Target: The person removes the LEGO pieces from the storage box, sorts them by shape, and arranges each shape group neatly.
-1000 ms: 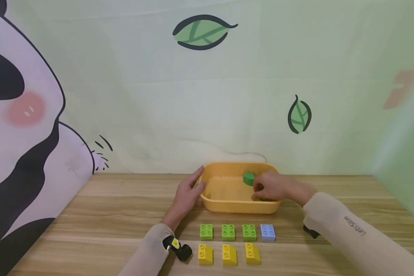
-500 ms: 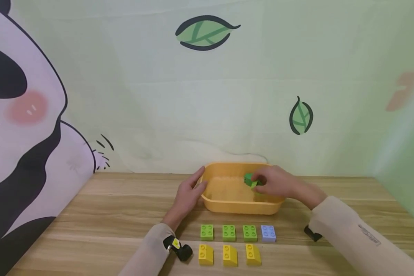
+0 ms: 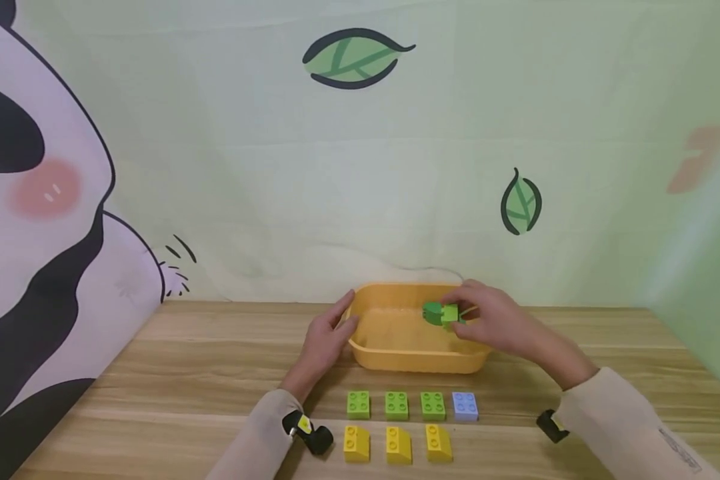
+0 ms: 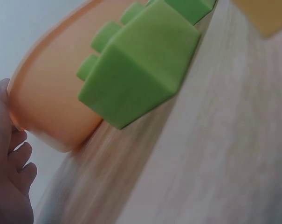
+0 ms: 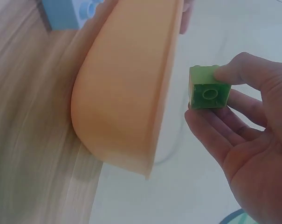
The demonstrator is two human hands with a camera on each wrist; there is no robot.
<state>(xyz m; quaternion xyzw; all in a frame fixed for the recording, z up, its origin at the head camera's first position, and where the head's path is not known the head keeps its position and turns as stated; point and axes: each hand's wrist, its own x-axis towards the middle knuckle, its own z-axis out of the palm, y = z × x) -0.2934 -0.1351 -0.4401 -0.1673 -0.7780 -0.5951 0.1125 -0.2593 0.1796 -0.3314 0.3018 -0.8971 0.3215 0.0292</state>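
In the head view my right hand (image 3: 495, 323) is over the right side of an orange-yellow plastic basin (image 3: 420, 361). It pinches a light green toy brick (image 3: 450, 314) between thumb and fingers; the right wrist view shows this brick's hollow underside (image 5: 209, 94). A dark green piece (image 3: 432, 312) lies in the basin beside the brick, partly covered. At the basin's left end my left hand (image 3: 327, 337) grips the rim, its thumb over the edge. In the left wrist view the lower fingers (image 4: 20, 156) of that hand are bent below the rim.
Before the basin, a row of light green bricks (image 3: 396, 405) ends at a blue brick (image 3: 465, 405). Nearer lies a row of yellow sloped bricks (image 3: 399, 445). A printed cloth wall (image 3: 246, 200) rises behind the wooden table (image 3: 228, 373).
My right hand has come up from the basin's front right with the light green brick, which now shows clearly between the fingers. My left hand has stayed at the rim.
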